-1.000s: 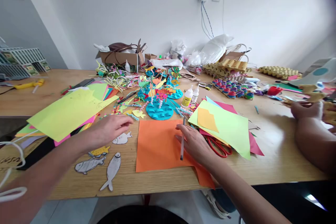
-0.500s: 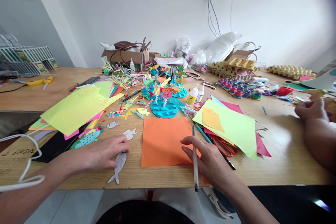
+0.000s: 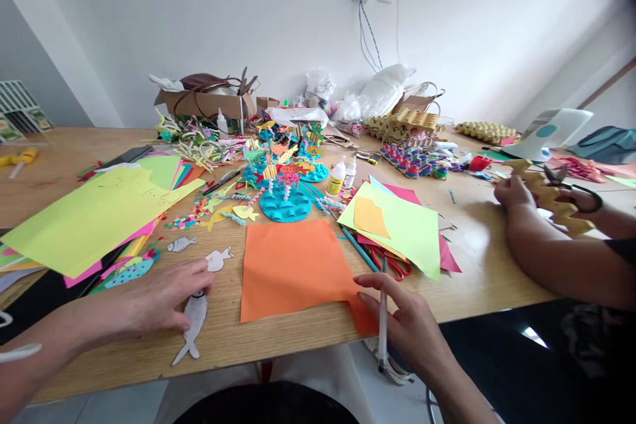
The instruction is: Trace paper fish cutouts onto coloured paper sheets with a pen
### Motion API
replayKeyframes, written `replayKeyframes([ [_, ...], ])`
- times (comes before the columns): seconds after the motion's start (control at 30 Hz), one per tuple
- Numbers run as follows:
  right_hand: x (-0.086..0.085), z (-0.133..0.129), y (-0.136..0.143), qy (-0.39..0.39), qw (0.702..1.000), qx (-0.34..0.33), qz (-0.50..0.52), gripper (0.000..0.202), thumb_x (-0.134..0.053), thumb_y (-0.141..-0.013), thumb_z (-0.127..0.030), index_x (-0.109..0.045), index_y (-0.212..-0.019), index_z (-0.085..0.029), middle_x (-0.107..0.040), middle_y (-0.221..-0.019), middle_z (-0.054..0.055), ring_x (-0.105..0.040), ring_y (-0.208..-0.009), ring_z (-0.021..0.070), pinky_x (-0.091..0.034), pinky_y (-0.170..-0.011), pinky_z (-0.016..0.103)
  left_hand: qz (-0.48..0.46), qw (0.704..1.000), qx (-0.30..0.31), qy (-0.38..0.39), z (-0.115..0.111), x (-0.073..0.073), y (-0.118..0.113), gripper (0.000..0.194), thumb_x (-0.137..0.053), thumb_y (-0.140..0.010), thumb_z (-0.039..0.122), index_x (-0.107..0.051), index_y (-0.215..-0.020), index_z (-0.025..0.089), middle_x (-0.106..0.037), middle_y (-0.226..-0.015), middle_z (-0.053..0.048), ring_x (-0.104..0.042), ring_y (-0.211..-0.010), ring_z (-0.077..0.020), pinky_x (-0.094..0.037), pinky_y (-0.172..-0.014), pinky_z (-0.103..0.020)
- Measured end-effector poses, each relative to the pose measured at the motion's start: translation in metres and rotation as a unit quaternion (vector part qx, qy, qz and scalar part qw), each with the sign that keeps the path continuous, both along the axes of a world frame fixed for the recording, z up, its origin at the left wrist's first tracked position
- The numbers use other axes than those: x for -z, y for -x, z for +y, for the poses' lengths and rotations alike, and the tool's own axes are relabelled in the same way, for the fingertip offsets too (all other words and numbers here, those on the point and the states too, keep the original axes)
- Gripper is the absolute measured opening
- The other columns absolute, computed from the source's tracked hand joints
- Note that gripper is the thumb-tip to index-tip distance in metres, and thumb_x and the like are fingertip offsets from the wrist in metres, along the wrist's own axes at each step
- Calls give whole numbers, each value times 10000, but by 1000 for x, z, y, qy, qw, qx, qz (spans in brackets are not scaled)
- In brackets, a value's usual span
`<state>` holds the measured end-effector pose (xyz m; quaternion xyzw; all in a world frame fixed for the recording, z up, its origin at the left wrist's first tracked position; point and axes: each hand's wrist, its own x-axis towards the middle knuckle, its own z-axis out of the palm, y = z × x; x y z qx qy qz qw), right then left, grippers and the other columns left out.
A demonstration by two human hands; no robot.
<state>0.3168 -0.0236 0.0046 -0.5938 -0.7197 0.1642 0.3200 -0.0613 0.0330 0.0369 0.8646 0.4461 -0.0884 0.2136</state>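
My left hand (image 3: pixel 163 295) rests on the table, thumb and fingers apart, over the head end of a long grey paper fish cutout (image 3: pixel 195 319). By its fingertips lies a white paper fish cutout (image 3: pixel 217 260), with a smaller striped paper fish (image 3: pixel 181 244) beyond. My right hand (image 3: pixel 410 318) holds a pen (image 3: pixel 383 324) between thumb and fingers, upright. Its fingertips are at the right edge of an orange paper sheet (image 3: pixel 293 271), which lies flat between my hands, one corner hanging towards the table edge.
Coloured paper stacks lie left (image 3: pixel 99 212) and right (image 3: pixel 412 232), with red-handled scissors (image 3: pixel 397 268) partly under the right one. Behind stand a blue craft base with fish (image 3: pixel 285 204) and glue bottles (image 3: pixel 336 177). At right, another person's hands hold scissors (image 3: pixel 556 175) and egg carton (image 3: pixel 536 185).
The view has swung right, so things sit further left. The right hand with the pen is now by the orange sheet's lower right corner. The co-worker's scissors have come into view.
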Motion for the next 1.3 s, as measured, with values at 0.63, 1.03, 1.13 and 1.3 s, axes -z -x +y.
replayKeyframes([
  [0.63,-6,-2,19,-62,996,-56,-11,184,-566,-842,-186,-587,-1022,-214,-686,-1044,70,-642,-983,222,-513,-824,340,-376,888,-179,193,6,4,-80,275,-562,-714,385,-492,-911,207,-498,-721,37,-491,-648,-137,-358,-547,-220],
  [1.03,5,28,82,-61,979,-178,-72,162,-547,-831,-61,-609,-922,-180,-678,-822,52,-627,-764,174,-480,-650,252,-318,922,-177,134,10,23,-99,260,-505,-692,393,-497,-867,202,-477,-605,53,-467,-577,-144,-355,-515,-242],
  [1.13,8,31,82,-59,974,-199,-94,169,-558,-818,-52,-607,-922,-177,-661,-786,34,-609,-749,164,-453,-643,237,-300,930,-176,115,9,26,-97,244,-475,-708,365,-490,-887,200,-465,-601,56,-464,-559,-142,-353,-499,-240],
  [1.3,11,30,83,-65,969,-205,-123,155,-573,-815,-53,-602,-913,-168,-645,-764,31,-592,-735,162,-426,-628,229,-261,950,-155,72,7,29,-98,178,-458,-752,305,-490,-895,203,-477,-604,51,-481,-569,-151,-359,-527,-250],
])
